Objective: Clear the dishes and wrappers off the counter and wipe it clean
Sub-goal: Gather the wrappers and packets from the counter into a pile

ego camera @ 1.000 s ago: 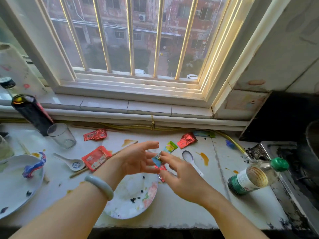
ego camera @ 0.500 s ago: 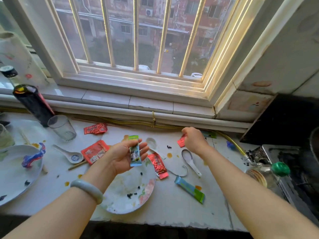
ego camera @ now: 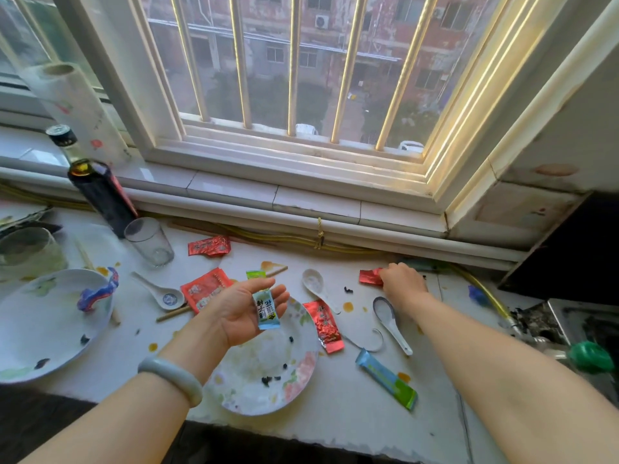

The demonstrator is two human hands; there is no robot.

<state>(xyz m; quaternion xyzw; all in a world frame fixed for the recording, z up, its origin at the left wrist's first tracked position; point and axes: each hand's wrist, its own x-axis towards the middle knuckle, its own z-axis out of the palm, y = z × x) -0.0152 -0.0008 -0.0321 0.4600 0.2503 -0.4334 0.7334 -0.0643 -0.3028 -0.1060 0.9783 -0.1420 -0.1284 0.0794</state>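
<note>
Head view. The step in hand is judged to be wrapper collection; the dishes remain in place and the orange spots show wiping not yet done.

The left hand (ego camera: pixel 241 309) is held palm-up over the far rim of the floral plate (ego camera: pixel 301 373), its thumb pinning a blue sachet (ego camera: pixel 266 308) against the fingers. The right hand (ego camera: pixel 402 283) is beyond and well right of the plate, fingers curled and pinching a red foil wrapper (ego camera: pixel 370 276) that lies on the counter (ego camera: pixel 335 416).

The next move calls for lifting that wrapper. After it come the red tea packet (ego camera: pixel 323 324) just beside the plate's right rim and the blue-green stick packet (ego camera: pixel 387 378) further right. The wrappers look flat, crumpled and light.
</note>
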